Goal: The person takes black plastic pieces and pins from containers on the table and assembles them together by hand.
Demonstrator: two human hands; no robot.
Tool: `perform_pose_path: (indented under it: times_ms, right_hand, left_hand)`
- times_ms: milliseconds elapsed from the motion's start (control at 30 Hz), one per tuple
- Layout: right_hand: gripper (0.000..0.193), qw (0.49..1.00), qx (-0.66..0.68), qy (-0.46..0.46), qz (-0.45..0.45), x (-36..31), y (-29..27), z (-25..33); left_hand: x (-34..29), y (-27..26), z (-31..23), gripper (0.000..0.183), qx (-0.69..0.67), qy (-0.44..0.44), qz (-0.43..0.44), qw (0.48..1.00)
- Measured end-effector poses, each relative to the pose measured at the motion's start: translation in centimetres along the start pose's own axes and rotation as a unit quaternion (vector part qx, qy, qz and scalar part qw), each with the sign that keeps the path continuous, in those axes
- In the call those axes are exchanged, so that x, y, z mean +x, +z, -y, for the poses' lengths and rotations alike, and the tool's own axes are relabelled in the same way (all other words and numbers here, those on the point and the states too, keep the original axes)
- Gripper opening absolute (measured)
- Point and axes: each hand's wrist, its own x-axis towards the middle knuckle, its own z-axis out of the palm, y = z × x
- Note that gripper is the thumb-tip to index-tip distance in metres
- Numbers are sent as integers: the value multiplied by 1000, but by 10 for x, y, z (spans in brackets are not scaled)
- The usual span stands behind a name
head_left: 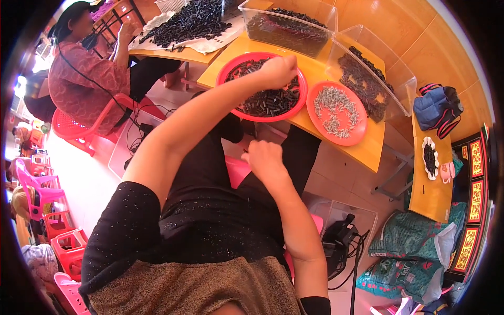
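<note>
My left hand (278,72) is closed over the right side of a red basin (224,67), its fingers curled on the far side. The basin holds many short black tubular pieces (273,102). Whatever that hand grips, if anything, is hidden. Above my lap, nearer to me than the basin, my right hand (264,158) is also closed, thumb pointing left; I cannot make out anything in it. Beside the basin on the right lies a red plate (353,137) with small silvery metal pieces (336,100) spread over it.
Two clear plastic bins (286,44) with black pieces stand at the table's back. A black pile (184,23) covers a white cloth at far left, near a seated person (89,73). A blue bag (438,107) and teal sacks (409,236) are at right.
</note>
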Motion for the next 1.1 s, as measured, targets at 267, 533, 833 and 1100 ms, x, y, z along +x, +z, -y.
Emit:
perform_pose_path:
  times_ms: [267, 533, 833, 1100]
  right_hand:
    - [25, 962, 165, 21, -215, -3, -52, -5]
    - [18, 878, 394, -76, -260, -3, -39, 39]
    - [21, 817, 551, -1, -170, -1, -46, 35]
    - [18, 791, 585, 8, -178, 2, -39, 28]
  left_hand:
    - [-108, -92, 19, 8, -318, -86, 201, 923]
    - [-200, -127, 34, 35, -405, -185, 288, 848]
    - [-202, -123, 33, 32, -478, -219, 291, 799]
    - [-199, -116, 31, 29, -510, -244, 295, 770]
